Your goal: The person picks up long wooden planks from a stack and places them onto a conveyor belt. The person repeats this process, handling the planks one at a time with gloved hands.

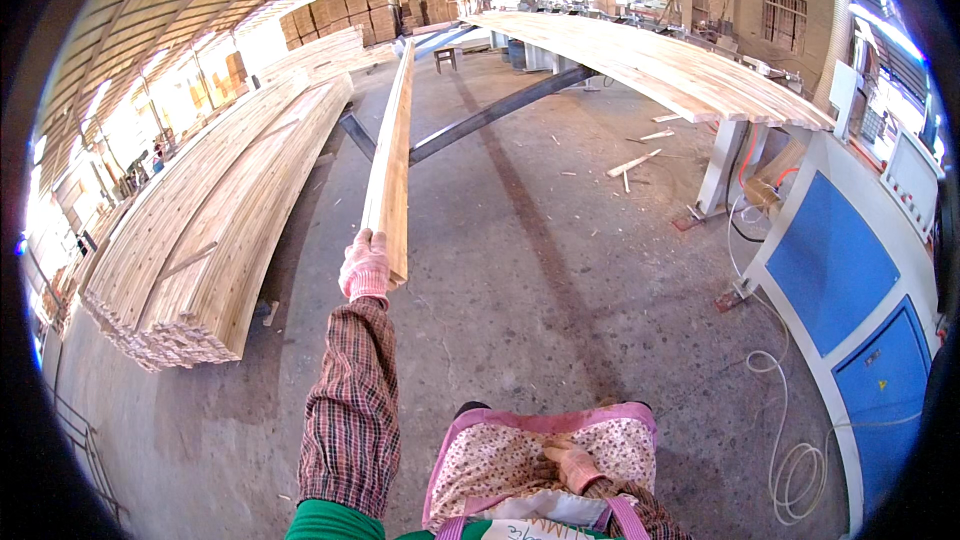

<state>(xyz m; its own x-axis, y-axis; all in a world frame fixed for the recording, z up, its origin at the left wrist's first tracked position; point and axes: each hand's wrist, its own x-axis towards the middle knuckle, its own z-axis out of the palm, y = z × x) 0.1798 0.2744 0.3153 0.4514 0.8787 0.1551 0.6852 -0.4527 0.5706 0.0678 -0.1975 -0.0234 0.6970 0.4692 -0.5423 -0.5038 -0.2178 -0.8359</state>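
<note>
My left hand [366, 262], in a pinkish knit glove, is closed round the near end of some long, narrow wooden boards [391, 170]. They lie together and stretch away from me, passing over a dark steel bar [490, 118]. My left arm reaches out straight in a checked sleeve. Close to my body, my gloved right hand [572, 464] rests against a flowered apron [480, 465] with pink edging. Its fingers point left, look loosely extended, and hold nothing that I can see.
A big stack of long boards [215, 230] lies at the left. On the right, a wide row of boards [640, 50] sits on a raised line beside a blue-and-white machine cabinet [830, 260]. A white hose [795, 475] coils on the floor near wood offcuts [633, 162].
</note>
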